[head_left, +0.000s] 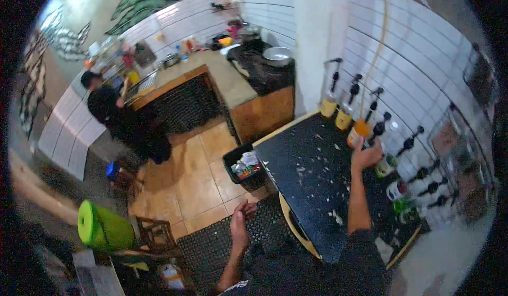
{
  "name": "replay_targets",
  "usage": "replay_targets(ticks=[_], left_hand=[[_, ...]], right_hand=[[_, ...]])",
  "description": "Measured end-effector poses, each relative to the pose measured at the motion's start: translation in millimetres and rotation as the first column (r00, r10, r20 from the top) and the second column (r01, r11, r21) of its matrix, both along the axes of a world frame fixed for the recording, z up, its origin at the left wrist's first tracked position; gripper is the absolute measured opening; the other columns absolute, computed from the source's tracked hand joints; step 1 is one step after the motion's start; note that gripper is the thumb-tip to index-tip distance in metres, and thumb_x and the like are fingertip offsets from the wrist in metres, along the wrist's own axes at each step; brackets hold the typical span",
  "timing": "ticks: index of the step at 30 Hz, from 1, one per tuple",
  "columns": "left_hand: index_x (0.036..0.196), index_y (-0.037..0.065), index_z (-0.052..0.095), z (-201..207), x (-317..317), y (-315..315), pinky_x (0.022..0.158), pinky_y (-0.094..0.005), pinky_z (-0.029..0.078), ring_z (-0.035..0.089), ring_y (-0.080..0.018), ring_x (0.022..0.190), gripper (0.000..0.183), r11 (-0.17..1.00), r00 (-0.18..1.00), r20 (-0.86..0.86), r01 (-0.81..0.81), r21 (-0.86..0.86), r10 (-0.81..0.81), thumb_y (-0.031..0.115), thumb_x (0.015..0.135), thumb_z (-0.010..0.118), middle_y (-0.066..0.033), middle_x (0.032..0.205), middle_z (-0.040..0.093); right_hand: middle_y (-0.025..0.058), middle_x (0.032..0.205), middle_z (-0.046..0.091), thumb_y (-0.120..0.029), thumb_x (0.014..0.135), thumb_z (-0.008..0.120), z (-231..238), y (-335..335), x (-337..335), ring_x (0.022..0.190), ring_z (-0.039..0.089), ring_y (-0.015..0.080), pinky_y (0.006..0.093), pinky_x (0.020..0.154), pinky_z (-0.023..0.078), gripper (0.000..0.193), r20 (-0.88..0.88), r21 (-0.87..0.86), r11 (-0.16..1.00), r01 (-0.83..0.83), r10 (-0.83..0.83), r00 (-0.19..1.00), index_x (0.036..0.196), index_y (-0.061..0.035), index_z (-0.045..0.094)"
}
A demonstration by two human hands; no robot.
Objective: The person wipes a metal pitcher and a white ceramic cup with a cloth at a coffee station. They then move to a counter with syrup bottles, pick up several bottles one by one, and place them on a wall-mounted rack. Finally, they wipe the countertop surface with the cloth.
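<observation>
My right hand (pixel 366 156) reaches out over the black counter, its fingers closed round a pump bottle (pixel 378 132) whose dark top sticks up above them. The hand covers most of that bottle. Just beyond it is an orange-labelled bottle (pixel 357 132), and two yellow-labelled pump bottles, one of them this bottle (pixel 344 118), stand farther along the wall. A green-labelled bottle (pixel 386 166) is on the nearer side of the hand. My left hand (pixel 242 223) hangs over the floor beside the counter, fingers loosely bent and apart, holding nothing.
Pale scraps (pixel 336 216) litter the black counter (pixel 301 164). A dark bin (pixel 244 168) with rubbish stands at its left edge. Lower left is a lime-green container (pixel 106 226). Across the tiled floor (pixel 198 195), a person in black (pixel 114 108) works at another counter (pixel 233 84).
</observation>
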State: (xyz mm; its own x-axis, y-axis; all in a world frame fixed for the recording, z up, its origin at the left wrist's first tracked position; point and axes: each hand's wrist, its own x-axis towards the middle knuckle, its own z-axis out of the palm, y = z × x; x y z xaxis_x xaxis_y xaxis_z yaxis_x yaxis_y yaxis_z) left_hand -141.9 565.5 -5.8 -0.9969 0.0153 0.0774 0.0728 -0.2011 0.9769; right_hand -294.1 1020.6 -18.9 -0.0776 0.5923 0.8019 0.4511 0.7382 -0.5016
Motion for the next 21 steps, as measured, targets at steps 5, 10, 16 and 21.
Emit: replay_targets(ticks=[5, 10, 16, 21], left_hand=[[0.134, -0.005, 0.043, 1, 3, -14, 0.100, -0.0384, 0.041, 0.057, -0.0259, 0.114, 0.055, 0.996, 0.998, -0.011, -0.065, 0.066, 0.066, 0.040, 0.103, 0.033, -0.0177, 0.124, 0.058], [0.135, -0.003, 0.043, 5, 13, -21, 0.095, -0.0320, 0.044, 0.058, -0.0223, 0.113, 0.046, 0.992, 0.991, -0.037, -0.127, 0.000, 0.127, 0.030, 0.105, 0.033, -0.0155, 0.124, 0.058], [0.135, -0.002, 0.043, 3, 23, -22, 0.096, -0.0327, 0.045, 0.059, -0.0223, 0.111, 0.044, 0.988, 0.988, -0.014, -0.155, 0.007, 0.156, 0.027, 0.104, 0.034, -0.0153, 0.126, 0.058], [0.136, -0.001, 0.043, 9, 64, -45, 0.097, -0.0340, 0.045, 0.059, -0.0224, 0.111, 0.042, 0.951, 0.951, -0.022, -0.310, -0.012, 0.310, 0.026, 0.104, 0.036, -0.0149, 0.125, 0.058]], right_hand=[[0.0232, 0.133, 0.045, -0.018, 0.077, 0.075, -34, -31, 27, 0.123, 0.041, 0.0428, 0.0525, 0.104, 0.030, 0.073, 0.064, -0.050, 0.992, -0.118, 0.121, 0.991, 0.137, -0.0001, 0.036], [0.0213, 0.130, 0.047, -0.013, 0.077, 0.073, -72, -70, 51, 0.122, 0.042, 0.0416, 0.0518, 0.104, 0.031, 0.070, 0.147, -0.131, 0.969, -0.209, 0.227, 0.963, 0.136, -0.0026, 0.038], [0.0176, 0.117, 0.057, -0.013, 0.084, 0.068, -49, -198, 66, 0.107, 0.056, 0.0314, 0.0416, 0.095, 0.043, 0.042, -0.022, -0.489, 0.438, -0.755, 0.858, 0.513, 0.121, -0.0005, 0.053], [0.0134, 0.095, 0.065, -0.008, 0.084, 0.067, 109, -332, 116, 0.091, 0.063, 0.0227, 0.0324, 0.080, 0.051, 0.022, -0.113, -0.243, -0.277, -0.930, 0.960, -0.257, 0.104, -0.0028, 0.059]])
